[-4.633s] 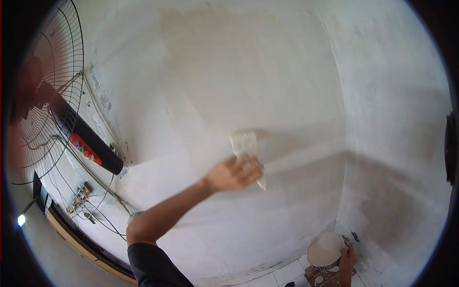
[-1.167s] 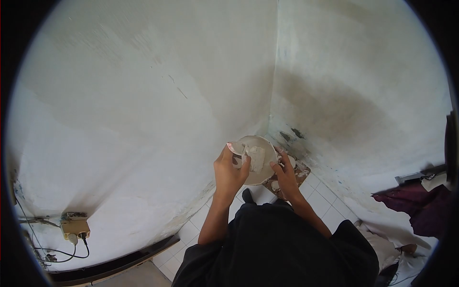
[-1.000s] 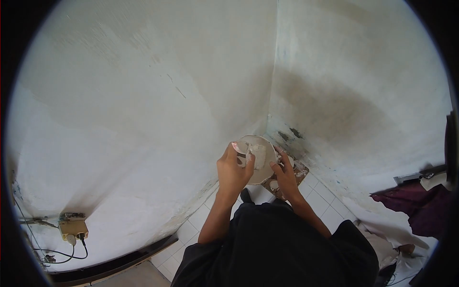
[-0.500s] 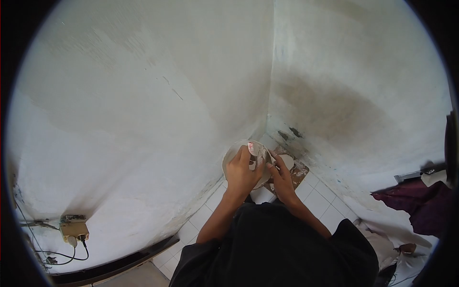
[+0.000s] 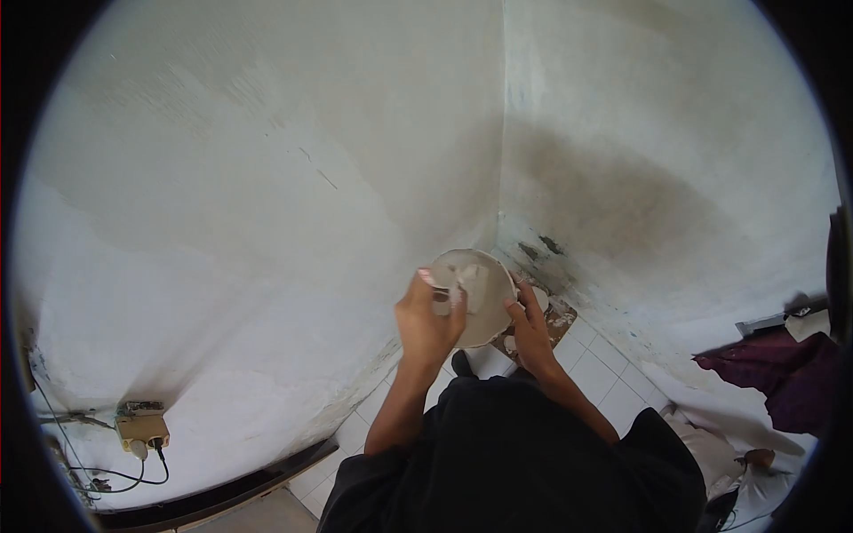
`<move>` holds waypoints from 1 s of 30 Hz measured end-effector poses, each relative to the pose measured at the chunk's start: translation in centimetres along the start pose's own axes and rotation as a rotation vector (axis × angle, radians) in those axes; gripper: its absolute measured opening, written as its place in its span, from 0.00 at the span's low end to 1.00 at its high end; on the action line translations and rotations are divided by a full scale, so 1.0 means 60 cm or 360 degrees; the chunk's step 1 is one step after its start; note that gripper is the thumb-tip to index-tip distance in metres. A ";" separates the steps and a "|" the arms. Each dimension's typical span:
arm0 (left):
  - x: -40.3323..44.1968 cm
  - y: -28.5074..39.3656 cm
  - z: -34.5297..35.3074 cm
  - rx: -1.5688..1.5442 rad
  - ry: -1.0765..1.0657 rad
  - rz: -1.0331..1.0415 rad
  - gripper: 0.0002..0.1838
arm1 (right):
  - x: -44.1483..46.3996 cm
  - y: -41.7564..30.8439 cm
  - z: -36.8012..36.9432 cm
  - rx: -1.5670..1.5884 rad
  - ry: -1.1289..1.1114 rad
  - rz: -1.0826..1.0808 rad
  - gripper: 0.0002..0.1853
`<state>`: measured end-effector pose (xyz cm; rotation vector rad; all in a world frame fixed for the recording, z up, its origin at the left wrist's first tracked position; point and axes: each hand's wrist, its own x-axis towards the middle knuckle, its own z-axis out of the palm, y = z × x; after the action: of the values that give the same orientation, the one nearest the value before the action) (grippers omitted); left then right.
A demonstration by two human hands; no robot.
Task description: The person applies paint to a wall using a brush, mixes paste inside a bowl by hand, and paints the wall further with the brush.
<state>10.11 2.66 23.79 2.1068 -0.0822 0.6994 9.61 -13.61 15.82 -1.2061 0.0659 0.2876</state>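
A round whitish bowl [image 5: 489, 330] with pale, paste-like material inside is held up in front of my body. My right hand [image 5: 530, 330] grips its right rim, thumb on the near inner side and fingers around the outside. Over the bowl's left side is my left hand [image 5: 426, 320], closed in a pinch on a small flat whitish tool with red marks [image 5: 426, 277]. Motion blur and the fingers hide the tool's exact kind. A lump of the pale paste [image 5: 471, 277] shows in the bowl beside my left fingertips.
Two plastered walls [image 5: 267, 222] meet in a corner ahead, with damp patches. Below the bowl lies a stained brown board [image 5: 562, 318] on white floor tiles [image 5: 591, 377]. A socket box [image 5: 142, 430] with cables is at left; purple cloth [image 5: 777, 377] hangs at right.
My left hand has moved left and slightly out of the bowl with the tool, uncovering more paste. The bowl has shifted slightly up and right, still in my right hand.
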 end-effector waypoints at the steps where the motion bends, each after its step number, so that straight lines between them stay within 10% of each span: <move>1: 0.006 0.002 -0.009 -0.0050 0.0065 -0.0016 0.14 | 0.002 -0.001 0.000 0.0004 0.0019 -0.0048 0.27; 15: 0.004 -0.006 -0.010 0.0002 -0.0064 -0.0041 0.15 | -0.001 -0.010 -0.001 0.0020 0.0063 -0.0056 0.28; 20: -0.007 0.004 -0.035 0.0351 -0.0498 0.0830 0.18 | 0.001 -0.029 -0.008 0.0005 0.0076 0.0109 0.27; 30: -0.017 -0.023 -0.056 0.0284 -0.0866 0.0956 0.26 | 0.031 -0.039 -0.062 -0.0269 -0.0107 -0.0029 0.25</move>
<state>8.18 5.90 23.76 2.4091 -1.0152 0.4540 12.38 -17.48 16.25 -1.3629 -0.0284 0.3223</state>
